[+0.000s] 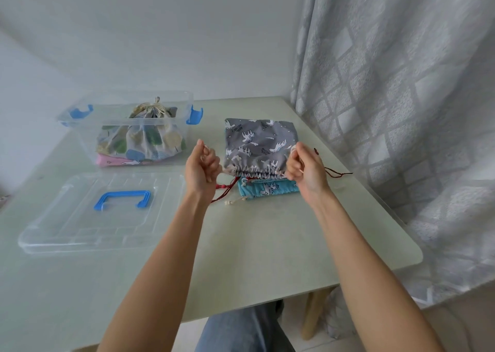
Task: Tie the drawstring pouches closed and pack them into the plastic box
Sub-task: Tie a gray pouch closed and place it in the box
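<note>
Tabletop (pixel 267 244) plastic box (pixel 80 118) holds two pouches, leaf-print (pixel 142 140) over pink (pixel 112 161).

table (pixel 267 244): pale green, rounded corner
plastic box (pixel 80 126): far left of the gripping hands
lid (pixel 53 233): near left
teal pouch (pixel 278 189): just beneath the grip

My fingers (pixel 296 161) feel soft matt printed cloth on the grey pouch (pixel 261 144), beside the glossy clear plastic box (pixel 128 126) on my smooth bench (pixel 267 231).
</note>
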